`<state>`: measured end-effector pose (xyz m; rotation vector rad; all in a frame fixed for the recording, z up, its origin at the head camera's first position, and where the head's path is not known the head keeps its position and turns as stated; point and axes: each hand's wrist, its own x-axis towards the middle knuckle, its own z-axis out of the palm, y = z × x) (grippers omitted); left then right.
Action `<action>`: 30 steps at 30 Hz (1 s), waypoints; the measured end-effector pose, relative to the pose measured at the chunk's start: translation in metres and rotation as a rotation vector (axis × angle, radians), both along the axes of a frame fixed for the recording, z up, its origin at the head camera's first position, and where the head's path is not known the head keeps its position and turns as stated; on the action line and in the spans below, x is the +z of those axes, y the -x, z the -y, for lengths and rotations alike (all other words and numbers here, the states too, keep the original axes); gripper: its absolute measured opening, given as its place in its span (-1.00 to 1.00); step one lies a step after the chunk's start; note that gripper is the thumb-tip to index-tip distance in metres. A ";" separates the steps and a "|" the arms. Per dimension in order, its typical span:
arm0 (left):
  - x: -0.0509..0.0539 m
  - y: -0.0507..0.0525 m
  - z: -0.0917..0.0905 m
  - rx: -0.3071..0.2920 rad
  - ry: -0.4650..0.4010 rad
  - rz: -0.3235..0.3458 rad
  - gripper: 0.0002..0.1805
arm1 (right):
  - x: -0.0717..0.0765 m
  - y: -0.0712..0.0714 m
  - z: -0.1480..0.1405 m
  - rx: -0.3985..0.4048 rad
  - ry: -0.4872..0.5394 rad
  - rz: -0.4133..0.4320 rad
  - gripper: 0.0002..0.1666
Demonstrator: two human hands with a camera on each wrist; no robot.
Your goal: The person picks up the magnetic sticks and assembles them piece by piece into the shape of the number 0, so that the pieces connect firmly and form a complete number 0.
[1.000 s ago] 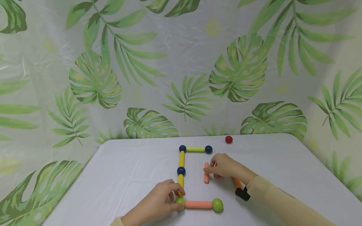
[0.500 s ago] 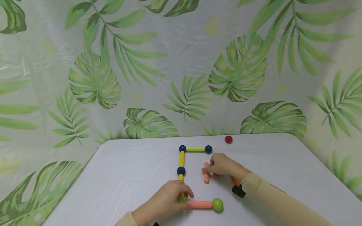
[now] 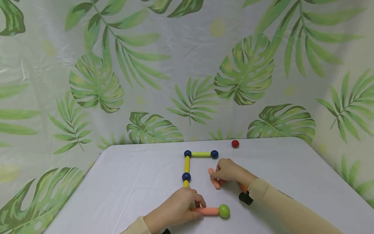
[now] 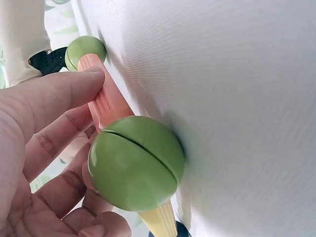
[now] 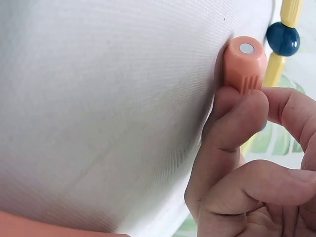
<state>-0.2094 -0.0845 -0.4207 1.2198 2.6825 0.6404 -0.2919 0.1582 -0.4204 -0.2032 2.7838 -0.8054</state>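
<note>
My left hand [image 3: 181,205] is at the near end of a chain of sticks and balls, pinching a pink stick [image 4: 112,96] between thumb and fingers. That stick joins a green ball [image 3: 224,211] at its right end to another green ball [image 4: 138,163], which the hand hides in the head view. From this second ball a yellow stick [image 4: 160,221] leads to a blue ball [image 3: 186,176]. Further right, my right hand [image 3: 230,169] pinches a loose salmon-pink stick [image 3: 214,179]. A silvery disc shows in that stick's end [image 5: 247,49]. It lies tilted, apart from the chain.
The chain continues away through a yellow stick [image 3: 187,164], a blue ball [image 3: 187,154], a yellow-green stick [image 3: 201,154] and another blue ball [image 3: 214,154]. A red ball [image 3: 235,143] sits near the far edge. Part of an orange stick [image 3: 243,188] shows behind my right wrist.
My left hand has moved right, from the near green ball onto the pink stick. In my right hand the loose stick has turned, its far end swinging left.
</note>
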 end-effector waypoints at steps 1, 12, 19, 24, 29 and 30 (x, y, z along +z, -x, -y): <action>0.000 0.000 0.000 0.001 -0.001 0.005 -0.83 | 0.000 0.000 0.000 0.000 0.003 0.003 -0.67; -0.001 0.000 -0.001 0.000 -0.032 0.005 -0.83 | 0.004 -0.008 -0.010 0.015 0.092 0.019 -0.69; -0.001 -0.001 0.000 0.029 -0.029 0.052 -0.84 | 0.007 -0.021 -0.019 0.007 0.165 0.052 -0.66; -0.003 0.000 0.000 0.032 -0.032 0.052 -0.83 | 0.008 -0.032 -0.026 -0.008 0.208 0.081 -0.67; -0.004 0.000 0.000 0.041 -0.026 0.062 -0.83 | 0.006 -0.043 -0.030 -0.008 0.250 0.095 -0.68; -0.004 0.000 0.000 0.042 -0.026 0.064 -0.83 | 0.006 -0.045 -0.031 -0.006 0.258 0.098 -0.67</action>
